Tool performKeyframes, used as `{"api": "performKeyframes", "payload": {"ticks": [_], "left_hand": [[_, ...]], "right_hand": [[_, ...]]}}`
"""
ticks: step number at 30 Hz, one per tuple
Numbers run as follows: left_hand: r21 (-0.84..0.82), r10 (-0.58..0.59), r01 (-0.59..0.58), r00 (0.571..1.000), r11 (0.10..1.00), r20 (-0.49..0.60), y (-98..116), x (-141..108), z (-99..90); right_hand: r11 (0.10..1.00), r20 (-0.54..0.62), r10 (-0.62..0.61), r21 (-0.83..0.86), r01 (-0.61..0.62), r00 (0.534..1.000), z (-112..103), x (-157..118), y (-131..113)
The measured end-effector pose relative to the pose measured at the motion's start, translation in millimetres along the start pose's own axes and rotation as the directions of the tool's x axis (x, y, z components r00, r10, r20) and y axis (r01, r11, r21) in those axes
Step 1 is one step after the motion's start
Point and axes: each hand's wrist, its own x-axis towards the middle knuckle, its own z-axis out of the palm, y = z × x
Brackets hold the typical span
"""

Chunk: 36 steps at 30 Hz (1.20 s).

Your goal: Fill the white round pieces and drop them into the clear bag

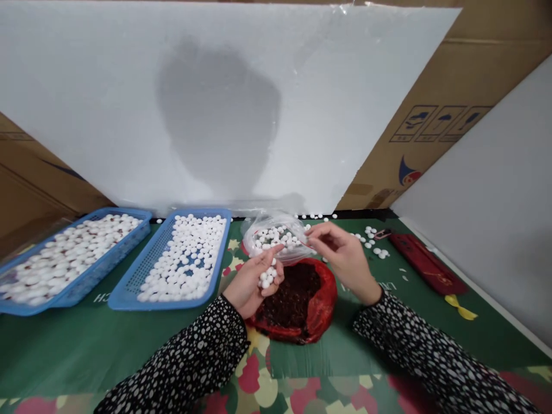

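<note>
My left hand [254,283] is cupped with its fingers curled round several small white balls [268,278]. It hovers over the left side of a red plastic bag [324,313] that lies open around a dark brown, moist-looking mass [293,293]. Thumb and fingers of my right hand [340,253] are pinched together beside a clear plastic bag [254,244] with more white balls in it. What the pinch holds, if anything, is too small to make out; I cannot tell whether it touches the clear bag's edge.
Two blue baskets, a nearer-centre one [168,305] and a far-left one [73,296], hold many white balls. Loose balls [379,252] lie right of the clear bag. Further right are a dark red pouch [425,264] and a yellow strip [461,307]. A white board [323,115] stands behind.
</note>
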Motion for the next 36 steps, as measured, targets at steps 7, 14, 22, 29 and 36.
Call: {"api": "performKeyframes", "payload": {"ticks": [7,14,22,29,36], "left_hand": [[0.062,0.046,-0.051,0.996,0.997,0.071,-5,-2,-0.1],[0.074,0.080,-0.086,0.994,0.994,0.079,-10,0,-0.1],[0.135,0.087,-0.098,0.993,0.986,0.084,-12,-2,0.9],[0.262,0.127,-0.146,0.988,0.954,0.090,-9,-3,2.2],[0.326,0.070,-0.091,0.995,0.941,0.074,-2,-7,5.0]], "right_hand": [[0.990,0.218,0.032,0.124,-0.060,0.976,39,-25,-22],[0.997,0.165,0.021,0.072,-0.033,0.986,41,-29,-14],[0.999,0.116,0.007,0.043,-0.012,0.993,45,-33,-16],[0.997,0.075,0.004,0.073,-0.009,0.997,49,-37,-11],[0.993,0.164,-0.116,0.052,0.108,0.980,44,-33,-9]]}}
